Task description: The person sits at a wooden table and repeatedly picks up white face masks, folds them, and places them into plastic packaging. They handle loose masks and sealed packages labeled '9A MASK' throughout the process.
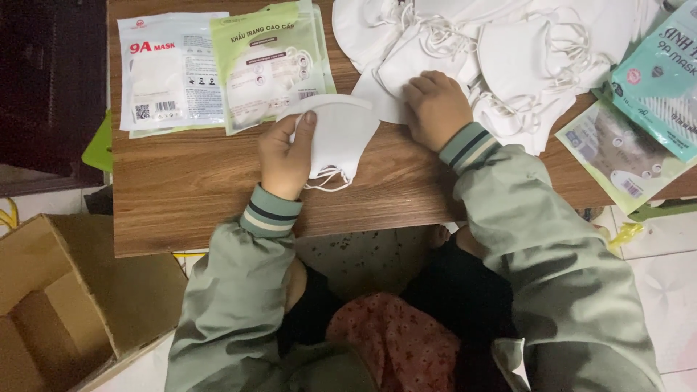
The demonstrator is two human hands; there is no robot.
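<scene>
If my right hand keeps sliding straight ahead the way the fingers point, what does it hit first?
Probably the pile of loose white masks: the right hand already rests on a mask at its near edge, fingers pointing away across the table.

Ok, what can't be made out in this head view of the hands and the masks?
- Right hand: its fingertips curl down on a white folded mask, so its grip is unclear.
- White mask pile: cut off by the top edge; masks overlap, so no count.
- Teal mask packet: cut off by the right edge.
- Left hand: covers the left part of the white cloth face mask it holds.
- Brown cardboard box: cut off at bottom left.
</scene>
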